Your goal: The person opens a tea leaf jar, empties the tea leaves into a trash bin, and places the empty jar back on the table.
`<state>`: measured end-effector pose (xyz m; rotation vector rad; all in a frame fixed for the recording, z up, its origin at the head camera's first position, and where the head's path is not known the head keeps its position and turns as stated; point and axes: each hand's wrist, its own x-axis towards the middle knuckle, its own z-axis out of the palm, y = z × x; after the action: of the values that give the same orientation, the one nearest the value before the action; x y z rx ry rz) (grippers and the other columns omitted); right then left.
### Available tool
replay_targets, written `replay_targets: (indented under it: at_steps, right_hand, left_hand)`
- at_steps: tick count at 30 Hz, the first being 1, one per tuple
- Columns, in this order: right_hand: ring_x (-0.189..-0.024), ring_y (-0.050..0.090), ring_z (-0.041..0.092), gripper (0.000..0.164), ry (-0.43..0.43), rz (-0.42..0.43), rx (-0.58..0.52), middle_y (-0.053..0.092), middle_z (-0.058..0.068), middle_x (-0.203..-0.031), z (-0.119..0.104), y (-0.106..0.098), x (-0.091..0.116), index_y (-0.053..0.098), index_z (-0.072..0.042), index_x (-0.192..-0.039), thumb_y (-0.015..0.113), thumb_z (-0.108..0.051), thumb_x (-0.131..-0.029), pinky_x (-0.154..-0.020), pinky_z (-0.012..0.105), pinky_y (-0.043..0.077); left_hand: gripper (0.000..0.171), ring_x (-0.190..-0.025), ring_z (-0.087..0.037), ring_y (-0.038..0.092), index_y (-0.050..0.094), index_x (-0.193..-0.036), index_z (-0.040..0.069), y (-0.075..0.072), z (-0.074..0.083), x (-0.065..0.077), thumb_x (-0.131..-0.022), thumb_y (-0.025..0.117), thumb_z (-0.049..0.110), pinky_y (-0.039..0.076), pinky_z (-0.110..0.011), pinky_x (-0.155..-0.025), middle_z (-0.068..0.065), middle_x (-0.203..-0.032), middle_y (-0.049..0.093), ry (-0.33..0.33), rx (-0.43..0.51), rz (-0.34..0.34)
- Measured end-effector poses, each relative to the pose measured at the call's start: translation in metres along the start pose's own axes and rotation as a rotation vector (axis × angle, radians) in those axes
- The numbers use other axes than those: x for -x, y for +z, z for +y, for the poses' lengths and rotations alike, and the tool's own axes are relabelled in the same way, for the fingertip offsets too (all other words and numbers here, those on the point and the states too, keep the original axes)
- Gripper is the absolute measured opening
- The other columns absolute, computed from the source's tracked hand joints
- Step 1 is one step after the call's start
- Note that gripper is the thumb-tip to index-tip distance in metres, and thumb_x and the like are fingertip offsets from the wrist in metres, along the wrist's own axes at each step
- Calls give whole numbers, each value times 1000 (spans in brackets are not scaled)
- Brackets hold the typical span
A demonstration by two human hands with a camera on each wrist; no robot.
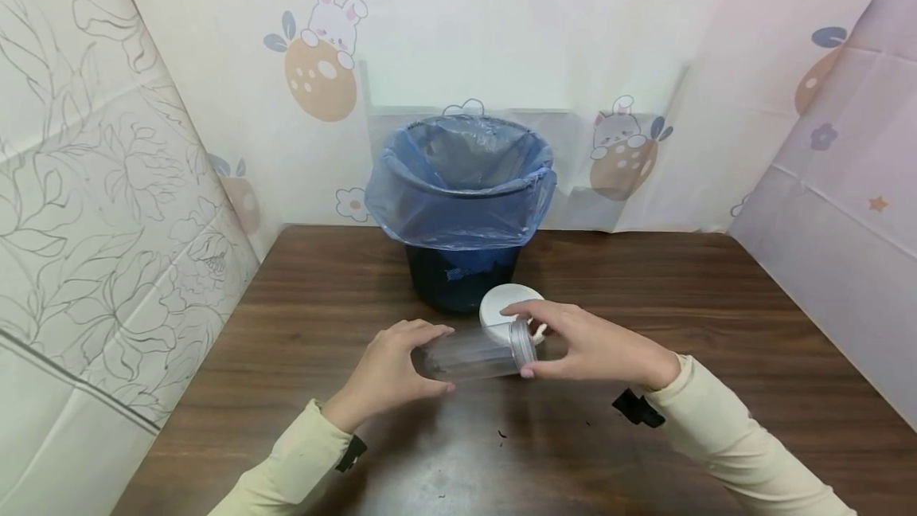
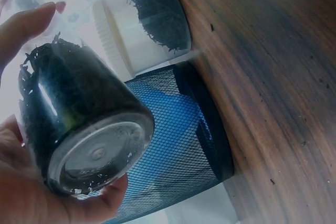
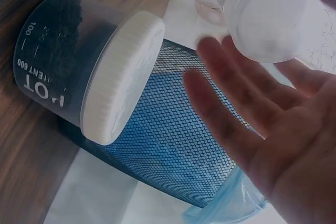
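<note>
My left hand grips a clear plastic jar near its base, thumb and fingers on opposite sides. The jar lies tilted on its side in the air, base to the left; dark dry shreds fill its lower part in the left wrist view. At its other end, my right hand holds the translucent lid between thumb and forefinger, while the other fingers extend loosely. Just behind the lid stands a second jar with a white ribbed lid, holding similar dark shreds at the bottom.
A black mesh bin stands at the back of the wooden table, lined with a blue plastic bag folded over its rim. A few dark bits are scattered at the front. Patterned sheets enclose the back and sides.
</note>
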<state>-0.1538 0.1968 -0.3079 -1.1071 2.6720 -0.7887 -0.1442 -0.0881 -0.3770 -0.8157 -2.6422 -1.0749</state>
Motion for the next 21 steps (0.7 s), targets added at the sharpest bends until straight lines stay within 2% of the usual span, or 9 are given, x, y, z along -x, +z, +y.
replay_targets:
  at_steps: [3, 8, 11, 13, 16, 21]
  right_hand:
    - [-108, 53, 10, 75, 11, 28, 46, 55, -5, -123, -1, 0, 1, 39, -17, -142, 69, -51, -82, -88, 37, 46]
    - [-83, 58, 5, 48, 48, 19, 54, 60, -13, -94, -1, 1, 0, 49, -17, -133, 54, -45, -95, -74, 29, 48]
    - [-76, 56, 4, 40, 21, 11, 26, 59, -15, -85, -1, 1, -1, 55, -15, -125, 56, -41, -95, -70, 26, 47]
    - [-78, 56, 4, 42, -9, 25, 26, 59, -14, -86, 0, 2, -1, 55, -15, -124, 61, -41, -92, -72, 26, 47]
    - [-84, 57, 5, 46, -60, 54, 23, 58, -11, -98, 2, 3, -1, 52, -16, -125, 67, -40, -88, -74, 27, 48]
    - [-87, 57, 6, 52, -144, 103, -20, 54, -6, -111, 4, 5, -1, 47, -14, -123, 76, -28, -82, -77, 29, 50]
  left_hand:
    - [65, -95, -11, 56, 68, -118, 18, 0, -1, 0, -59, 91, 31, 47, -38, -83, 10, -104, 63, -4, 8, 0]
    - [65, -96, -10, 56, 68, -118, 18, -1, -1, 0, -59, 91, 33, 48, -35, -82, 10, -106, 64, 9, 9, 5]
    - [65, -96, -9, 56, 68, -118, 18, -1, -1, 0, -59, 90, 33, 48, -35, -82, 10, -106, 64, 20, 5, 3]
    - [65, -95, -9, 56, 68, -117, 18, -1, -2, 0, -59, 90, 33, 48, -34, -82, 10, -105, 63, 20, 4, 3]
    - [65, -94, -9, 56, 68, -118, 18, -1, -2, 0, -58, 91, 32, 48, -34, -81, 11, -105, 63, 8, 10, 2]
    - [65, -96, -9, 56, 68, -118, 19, -2, -2, 1, -59, 91, 32, 48, -35, -82, 10, -106, 63, -24, 24, -2]
